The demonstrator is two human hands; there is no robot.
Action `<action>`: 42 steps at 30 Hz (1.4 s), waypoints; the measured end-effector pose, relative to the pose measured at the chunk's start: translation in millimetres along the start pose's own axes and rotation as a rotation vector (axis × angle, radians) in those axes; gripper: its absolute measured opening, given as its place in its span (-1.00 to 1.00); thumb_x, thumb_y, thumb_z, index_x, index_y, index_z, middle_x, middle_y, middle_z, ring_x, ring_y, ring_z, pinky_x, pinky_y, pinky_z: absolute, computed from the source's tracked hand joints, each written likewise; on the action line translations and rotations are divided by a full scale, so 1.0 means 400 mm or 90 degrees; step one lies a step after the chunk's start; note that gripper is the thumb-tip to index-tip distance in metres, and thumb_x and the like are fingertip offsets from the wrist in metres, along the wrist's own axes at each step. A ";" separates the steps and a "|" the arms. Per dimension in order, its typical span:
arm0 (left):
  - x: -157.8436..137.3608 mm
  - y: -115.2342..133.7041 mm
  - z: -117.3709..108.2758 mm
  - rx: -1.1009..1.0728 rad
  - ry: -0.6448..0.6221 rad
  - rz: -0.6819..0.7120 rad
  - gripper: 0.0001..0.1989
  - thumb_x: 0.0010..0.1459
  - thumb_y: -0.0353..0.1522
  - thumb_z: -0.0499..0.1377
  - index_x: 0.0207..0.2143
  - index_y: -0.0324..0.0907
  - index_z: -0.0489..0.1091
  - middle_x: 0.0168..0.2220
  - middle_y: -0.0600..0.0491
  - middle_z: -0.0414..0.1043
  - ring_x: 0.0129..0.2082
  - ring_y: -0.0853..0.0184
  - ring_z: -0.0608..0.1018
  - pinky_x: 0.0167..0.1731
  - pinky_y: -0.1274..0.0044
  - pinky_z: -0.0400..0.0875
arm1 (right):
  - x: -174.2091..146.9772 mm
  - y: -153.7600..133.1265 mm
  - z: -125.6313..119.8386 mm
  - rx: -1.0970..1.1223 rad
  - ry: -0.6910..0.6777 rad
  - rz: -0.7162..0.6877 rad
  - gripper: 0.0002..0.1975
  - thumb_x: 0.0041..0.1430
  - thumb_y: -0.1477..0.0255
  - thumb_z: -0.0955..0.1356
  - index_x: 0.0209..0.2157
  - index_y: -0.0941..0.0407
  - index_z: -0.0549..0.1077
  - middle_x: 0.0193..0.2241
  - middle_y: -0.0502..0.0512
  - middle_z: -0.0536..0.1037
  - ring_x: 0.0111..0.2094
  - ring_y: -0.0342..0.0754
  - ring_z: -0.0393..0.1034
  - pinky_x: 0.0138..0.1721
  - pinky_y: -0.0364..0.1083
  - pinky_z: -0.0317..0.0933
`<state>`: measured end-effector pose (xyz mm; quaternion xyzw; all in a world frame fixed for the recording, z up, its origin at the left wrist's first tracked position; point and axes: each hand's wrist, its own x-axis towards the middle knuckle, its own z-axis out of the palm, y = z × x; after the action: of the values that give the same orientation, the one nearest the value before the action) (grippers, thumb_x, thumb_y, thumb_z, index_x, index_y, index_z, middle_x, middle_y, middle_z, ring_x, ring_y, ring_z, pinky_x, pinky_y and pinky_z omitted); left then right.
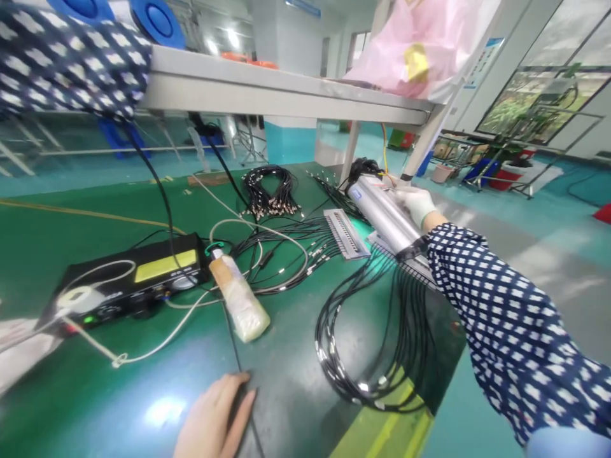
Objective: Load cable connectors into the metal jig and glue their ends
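My left hand (214, 413), bare, rests low on the green bench top. Its finger and thumb are apart, beside a thin black cable (233, 337) that passes the fingertips. At the right, my right hand (415, 202) wears a white glove and is closed on the far side of a silver metal housing (384, 213); its fingertips are partly hidden. Teal light shows beneath the housing. Under it lies a grey slotted strip (422, 270) with black cables (329, 343) looping toward me. A second slotted strip (346, 234) with cables lies just left.
A black box with knobs and a yellow label (165, 267) stands left, beside a taped bottle (241, 302). Coiled black cables (270, 191) lie farther back. A shelf (286, 98) crosses above the bench, carrying a pink bag (396, 51). Yellow sheeting (386, 426) covers the near edge.
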<state>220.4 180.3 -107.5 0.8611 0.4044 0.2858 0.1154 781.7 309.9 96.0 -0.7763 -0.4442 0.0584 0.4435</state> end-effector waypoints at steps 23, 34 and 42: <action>0.003 0.000 0.002 0.048 -0.032 -0.022 -0.61 0.27 0.00 0.03 -0.17 -0.09 0.39 -0.23 0.01 0.59 -0.26 0.16 0.65 -0.30 0.40 0.54 | -0.141 0.202 -0.120 -0.064 0.042 0.082 -0.72 0.15 0.36 0.40 -0.11 0.18 0.56 -0.14 0.20 0.63 -0.17 0.01 0.50 -0.08 -0.06 0.40; -0.001 0.000 0.013 0.048 -0.025 -0.015 -0.62 0.29 -0.02 0.02 -0.16 -0.11 0.38 -0.25 0.02 0.56 -0.27 0.19 0.63 -0.31 0.40 0.52 | -0.190 0.089 -0.006 -0.321 -0.035 -0.056 -0.31 0.24 0.10 0.31 0.26 0.22 0.18 0.30 0.42 0.16 0.32 0.38 -0.05 0.33 0.26 -0.21; 0.000 0.008 0.021 0.057 0.001 0.010 -0.71 0.33 -0.13 0.03 -0.15 -0.13 0.37 -0.26 0.01 0.53 -0.29 0.23 0.61 -0.32 0.41 0.52 | -0.259 -0.008 0.312 -0.308 -0.276 0.089 0.37 -0.50 0.02 0.62 0.33 0.21 0.07 0.19 0.50 0.33 0.22 0.48 0.21 0.24 0.30 0.00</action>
<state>227.2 178.4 -113.0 0.8684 0.4100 0.2691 0.0738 657.1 313.1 -8.0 -0.8571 -0.4750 0.1455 0.1365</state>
